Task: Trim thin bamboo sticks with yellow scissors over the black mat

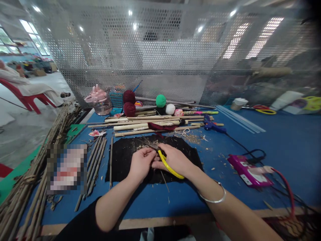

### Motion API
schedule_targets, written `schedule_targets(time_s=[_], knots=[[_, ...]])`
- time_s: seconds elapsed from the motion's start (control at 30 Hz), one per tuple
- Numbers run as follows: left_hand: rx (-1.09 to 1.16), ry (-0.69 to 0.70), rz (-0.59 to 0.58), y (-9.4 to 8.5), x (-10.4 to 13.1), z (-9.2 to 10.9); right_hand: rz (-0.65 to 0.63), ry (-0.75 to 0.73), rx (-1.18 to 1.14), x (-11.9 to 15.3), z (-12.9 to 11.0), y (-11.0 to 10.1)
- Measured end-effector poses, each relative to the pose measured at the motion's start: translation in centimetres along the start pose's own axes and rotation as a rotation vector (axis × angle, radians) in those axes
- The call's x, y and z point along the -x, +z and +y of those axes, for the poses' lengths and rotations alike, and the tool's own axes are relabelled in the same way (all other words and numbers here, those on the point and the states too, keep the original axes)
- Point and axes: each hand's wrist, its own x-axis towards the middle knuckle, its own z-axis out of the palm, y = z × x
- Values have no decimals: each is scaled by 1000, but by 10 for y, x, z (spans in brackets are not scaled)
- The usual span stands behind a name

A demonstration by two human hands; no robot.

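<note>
Yellow-handled scissors (168, 167), likely light, rigid, best held by the handles, are sitting in right hand (173, 159), fingers curled round; left hand (140, 163) grip, can't tell.

Scissors: a metal pair with dark, narrow blades and curved, bright yellow handles (163, 161), gripped in my right hand (175, 159).
Scissor pose: the blades pointed away from me and to the left, above the black cloth (120, 157); one yellow handle bowed back toward my right wrist.
Blade state: too small to tell whether they stood apart.
Twig: a thin, straight, brownish stick (165, 181), slanting toward me below my hands.
Twig ends: the near one reached past the cloth's edge; the far one was hidden under my hands.
</note>
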Motion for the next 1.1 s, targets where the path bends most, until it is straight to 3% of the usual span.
schedule_targets(time_s=[0.23, 0.5, 1.1], knots=[[21, -54, 20, 0, 1, 1, -42, 41, -49, 0, -1, -5], [38, -58, 71, -1, -2, -1, -29, -3, 41, 2, -4, -6], [40, -43, 75, -2, -3, 3, -43, 62, 107, 1, -4, -11]])
